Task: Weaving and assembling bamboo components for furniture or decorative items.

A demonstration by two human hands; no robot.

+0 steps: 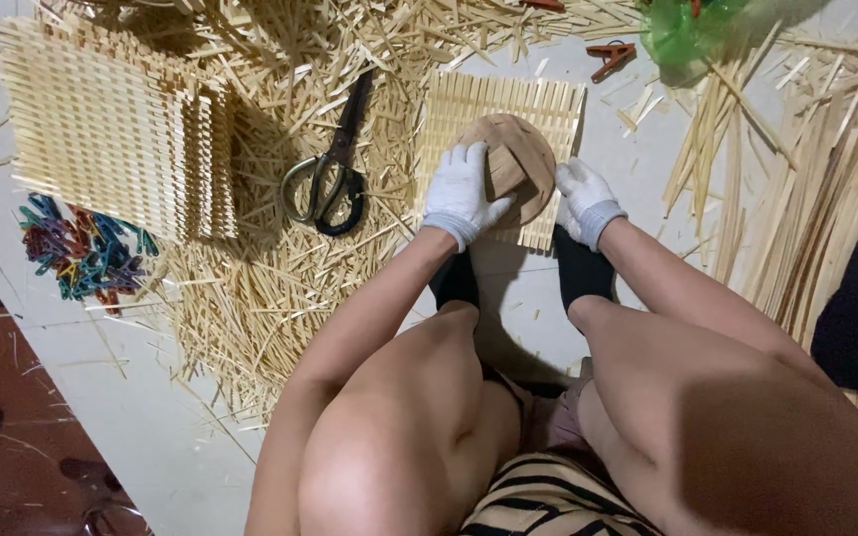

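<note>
On the woven mat point(548, 104), your left hand point(460, 194) and right hand point(585, 201) press fingers onto the wooden disc point(520, 157): stiff, light; hold its rim, mat slats look brittle.

I squat on the floor point(151, 397) with both gloved hands on a round wooden disc point(520, 159). My left hand point(461, 194) presses its near left edge, fingers spread over the wood; my right hand point(586, 201) grips its right rim. The disc lies on a square mat of bamboo strips point(558, 109). Just left of the mat, scissors point(335, 164) rest on a heap of loose strips point(250, 288). Further left sits a stack of woven mats point(111, 124), with coloured clips point(81, 253) beside it. A green plastic bag point(692, 30) lies beyond, and long strips point(806, 169) to my right.
</note>
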